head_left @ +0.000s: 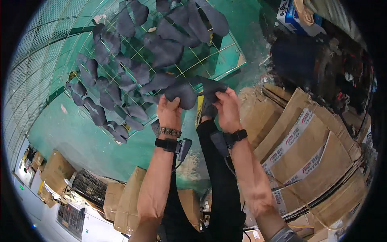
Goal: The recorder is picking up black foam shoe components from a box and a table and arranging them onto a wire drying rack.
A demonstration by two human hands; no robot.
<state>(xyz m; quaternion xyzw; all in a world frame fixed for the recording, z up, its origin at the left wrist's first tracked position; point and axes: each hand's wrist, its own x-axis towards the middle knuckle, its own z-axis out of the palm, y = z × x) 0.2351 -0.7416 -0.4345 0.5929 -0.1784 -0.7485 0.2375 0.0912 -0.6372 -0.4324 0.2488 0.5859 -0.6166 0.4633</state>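
Between both hands I hold a dark grey, felt-like cut piece [183, 94], with a broad rounded lobe on the left and a narrower stretch to the right. My left hand [169, 112] pinches the lobe's lower left edge, thumb on top. The right-hand end is pinched by my right hand [228, 112]. Just beyond my hands is a wire grid rack [238, 60] with a metal frame. Several similar dark grey pieces [163, 50] are spread across its wires, some overlapping. A black strap with a small device sits on each of my wrists.
Flattened cardboard [306, 149] with printed tape is stacked to the right. Wire mesh [40, 52] curves along the left. Cardboard boxes [129, 199] and a black crate [89, 186] stand at lower left. A dark heap [296, 60] and a blue-white box [296, 18] lie at upper right.
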